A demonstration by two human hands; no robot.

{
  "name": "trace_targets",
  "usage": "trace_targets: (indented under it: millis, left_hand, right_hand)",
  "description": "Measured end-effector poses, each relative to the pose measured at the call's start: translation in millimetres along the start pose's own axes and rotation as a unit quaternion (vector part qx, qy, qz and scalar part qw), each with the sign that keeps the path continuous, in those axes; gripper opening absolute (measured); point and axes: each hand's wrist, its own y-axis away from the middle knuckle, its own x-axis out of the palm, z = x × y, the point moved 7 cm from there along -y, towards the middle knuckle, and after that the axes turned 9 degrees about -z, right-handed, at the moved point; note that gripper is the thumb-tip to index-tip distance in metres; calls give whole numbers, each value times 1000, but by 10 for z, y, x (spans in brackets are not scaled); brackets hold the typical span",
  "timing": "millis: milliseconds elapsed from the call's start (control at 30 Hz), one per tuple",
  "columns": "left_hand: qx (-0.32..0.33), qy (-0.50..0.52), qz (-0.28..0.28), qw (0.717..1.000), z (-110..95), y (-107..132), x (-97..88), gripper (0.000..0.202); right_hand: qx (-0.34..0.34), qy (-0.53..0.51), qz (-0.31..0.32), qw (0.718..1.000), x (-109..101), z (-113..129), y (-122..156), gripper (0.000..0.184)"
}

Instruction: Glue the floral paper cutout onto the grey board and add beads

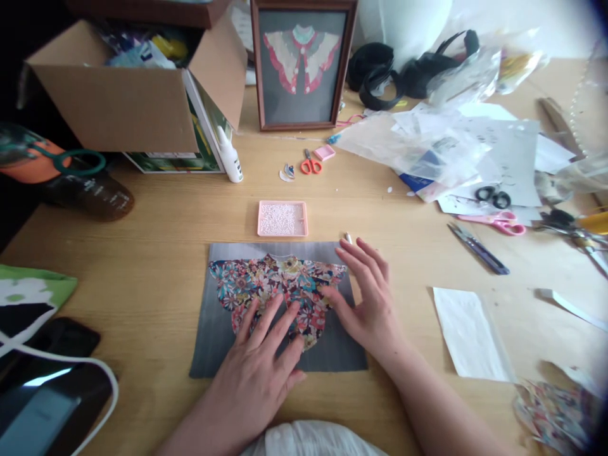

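A grey sheet (218, 342) lies on the wooden table in front of me, with a floral-patterned fabric cut-out (270, 282) shaped like a cape on top of it. My left hand (259, 373) lies flat, fingers spread, on the lower middle of the floral piece. My right hand (368, 297) is open too, its fingers stretched out and pressing the cut-out's right edge and the grey sheet. Neither hand holds anything. A pink tray of small white beads (282, 218) sits just beyond the sheet.
An open cardboard box (128, 101), a glue bottle (229, 155) and a framed cape picture (301, 63) stand at the back. Orange scissors (311, 166), pink scissors (501, 223), a dark tool (477, 248) and loose papers (470, 149) lie to the right. A white paper (470, 335) is near my right arm.
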Motion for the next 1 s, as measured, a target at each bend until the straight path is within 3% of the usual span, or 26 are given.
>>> trace_targets:
  millis: [100, 200, 333, 433, 533, 600, 667, 833, 1000]
  left_hand:
    - [1, -7, -13, 1000, -1, 1, -5, 37]
    - [21, -4, -24, 999, -30, -4, -41, 49]
    - [31, 22, -24, 999, -76, -11, -112, 47]
    - [24, 33, -34, 999, -121, -3, -136, 38]
    - [26, 33, -43, 998, -180, 19, -114, 25]
    - [29, 35, -45, 998, -214, 36, -99, 19]
    - [34, 35, -52, 997, -240, 46, -108, 18]
    - [37, 25, -52, 998, -253, 42, -147, 21]
    - [17, 19, -40, 999, -226, 19, -177, 25]
  right_hand:
    - [19, -31, -74, 997, -124, -41, -38, 41]
    - [33, -38, -103, 993, -163, -63, -49, 31]
    - [26, -54, -129, 990, -236, 12, -89, 22]
    - [9, -99, -66, 993, -276, 157, -136, 14]
    - [-60, -126, 85, 987, -303, 402, -56, 9]
    - [-113, -88, 181, 973, -343, 528, 114, 9]
    - [-142, -28, 230, 962, -401, 570, 315, 11]
    - [-201, 76, 221, 951, -451, 566, 693, 14]
    - [-267, 105, 183, 940, -398, 608, 795, 22]
